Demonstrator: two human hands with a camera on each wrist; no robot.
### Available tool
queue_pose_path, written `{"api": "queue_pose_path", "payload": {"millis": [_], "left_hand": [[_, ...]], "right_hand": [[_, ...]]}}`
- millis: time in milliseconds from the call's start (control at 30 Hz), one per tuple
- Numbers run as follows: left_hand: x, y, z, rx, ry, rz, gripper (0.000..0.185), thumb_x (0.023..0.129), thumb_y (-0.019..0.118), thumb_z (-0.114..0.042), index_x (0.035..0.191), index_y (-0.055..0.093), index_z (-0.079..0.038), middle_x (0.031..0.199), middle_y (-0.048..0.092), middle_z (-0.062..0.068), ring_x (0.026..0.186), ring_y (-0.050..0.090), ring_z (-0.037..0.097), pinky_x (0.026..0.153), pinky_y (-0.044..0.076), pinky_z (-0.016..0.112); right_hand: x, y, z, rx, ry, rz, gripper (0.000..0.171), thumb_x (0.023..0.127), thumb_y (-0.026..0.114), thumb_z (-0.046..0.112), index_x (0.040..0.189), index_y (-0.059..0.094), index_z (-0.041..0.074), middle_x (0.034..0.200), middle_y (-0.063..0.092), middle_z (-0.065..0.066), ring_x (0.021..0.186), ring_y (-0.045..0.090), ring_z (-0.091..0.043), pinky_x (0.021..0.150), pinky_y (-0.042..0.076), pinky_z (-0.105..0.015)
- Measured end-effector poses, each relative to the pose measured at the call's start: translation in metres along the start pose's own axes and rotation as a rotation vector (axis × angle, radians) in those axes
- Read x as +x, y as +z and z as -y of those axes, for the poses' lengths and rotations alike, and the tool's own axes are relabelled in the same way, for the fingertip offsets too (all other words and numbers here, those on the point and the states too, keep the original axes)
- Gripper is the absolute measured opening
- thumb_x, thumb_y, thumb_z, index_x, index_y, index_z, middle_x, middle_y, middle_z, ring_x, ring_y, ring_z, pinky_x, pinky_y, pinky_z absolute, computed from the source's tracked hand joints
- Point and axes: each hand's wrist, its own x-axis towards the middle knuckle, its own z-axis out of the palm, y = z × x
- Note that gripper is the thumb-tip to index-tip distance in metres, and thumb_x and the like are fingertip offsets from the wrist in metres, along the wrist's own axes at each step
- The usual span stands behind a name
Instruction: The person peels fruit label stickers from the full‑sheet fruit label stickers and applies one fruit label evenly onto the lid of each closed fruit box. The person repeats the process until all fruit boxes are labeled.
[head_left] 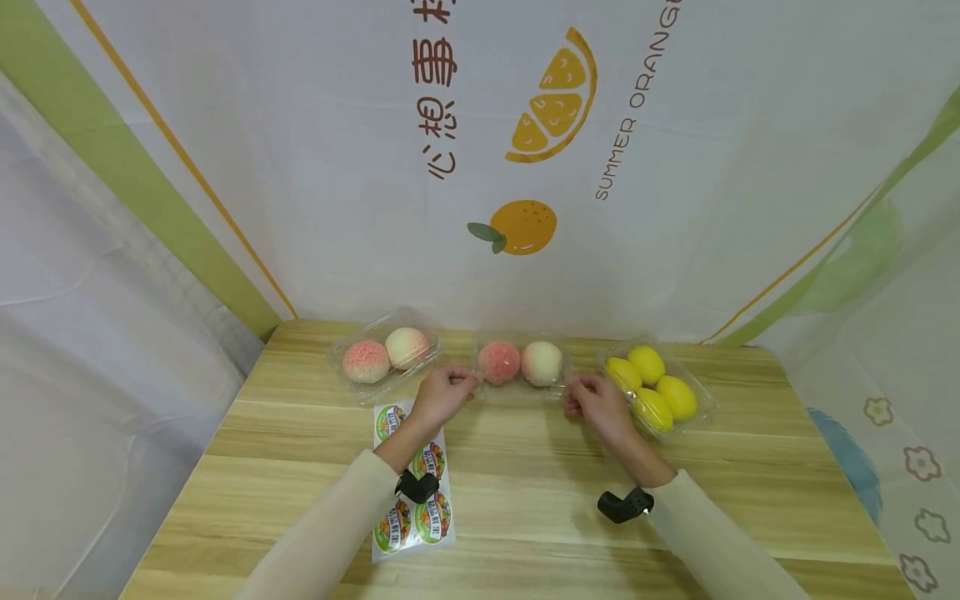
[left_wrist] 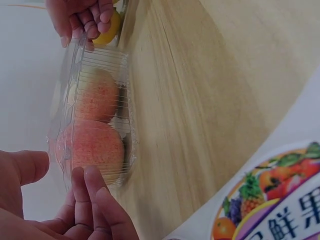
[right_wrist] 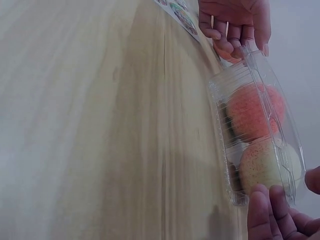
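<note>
Clamshell box (head_left: 522,367): clear glossy ribbed plastic. Table (head_left: 525,492): pale matt wood-grain. Sticker sheet (head_left: 414,487): glossy printed paper. Backdrop (head_left: 300,167): printed cloth.

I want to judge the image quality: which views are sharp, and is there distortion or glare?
Head view: evenly lit and sharp, but the wide lens bends the table edges. Left wrist view: the clear box is sharp, while the left hand and sticker sheet are blurred. Right wrist view: soft, pale wood, faint glare on the lid.

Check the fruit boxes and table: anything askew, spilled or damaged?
Nothing stands out. Both hands, left and right, pinch the ends of the middle clamshell box, its two peaches inside. The left box, lemon box and sticker sheet lie undisturbed.
</note>
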Motion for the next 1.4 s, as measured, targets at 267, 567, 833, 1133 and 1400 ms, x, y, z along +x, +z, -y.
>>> {"api": "queue_pose_path", "payload": {"millis": [267,567,833,1133,1400], "left_hand": [[-0.008,-0.002,0.003,0.041,0.025,0.009,0.036,0.108,0.07,-0.029,0.123,0.073,0.004,0.108,0.076,0.016,0.098,0.075,0.025,0.091,0.06,0.045],[-0.02,-0.005,0.003,0.069,0.017,0.029,0.037,0.109,0.069,-0.032,0.122,0.072,0.003,0.104,0.075,0.012,0.1,0.074,0.029,0.081,0.056,0.035],[-0.03,-0.004,0.005,0.078,0.033,0.026,0.034,0.108,0.07,-0.031,0.12,0.074,0.001,0.098,0.075,0.009,0.094,0.071,0.025,0.076,0.051,0.032],[-0.041,-0.004,0.006,0.078,0.038,0.039,0.034,0.105,0.072,-0.028,0.12,0.074,0.003,0.097,0.076,0.01,0.089,0.069,0.021,0.072,0.051,0.031],[-0.05,-0.004,0.004,0.094,0.051,0.064,0.033,0.103,0.073,-0.027,0.117,0.074,0.002,0.094,0.075,0.005,0.086,0.067,0.018,0.072,0.053,0.032]], "right_hand": [[-0.009,-0.002,-0.001,-0.018,0.012,-0.003,0.028,0.113,0.061,0.011,0.115,0.068,-0.016,0.091,0.072,-0.017,0.078,0.067,-0.015,0.072,0.063,-0.028],[-0.023,-0.004,-0.004,-0.007,0.032,0.01,0.027,0.112,0.063,0.012,0.114,0.067,-0.014,0.092,0.073,-0.016,0.08,0.069,-0.017,0.073,0.063,-0.027],[-0.033,-0.007,-0.008,-0.026,0.027,0.02,0.025,0.111,0.064,0.011,0.112,0.069,-0.014,0.087,0.074,-0.015,0.078,0.071,-0.019,0.071,0.063,-0.028],[-0.044,-0.012,-0.012,-0.06,0.034,0.034,0.022,0.11,0.065,0.011,0.105,0.07,-0.01,0.083,0.072,-0.013,0.075,0.071,-0.019,0.07,0.062,-0.028],[-0.054,-0.018,-0.013,-0.094,0.055,0.048,0.025,0.11,0.068,0.016,0.107,0.071,-0.008,0.084,0.072,-0.01,0.076,0.068,-0.019,0.069,0.06,-0.027]]}}
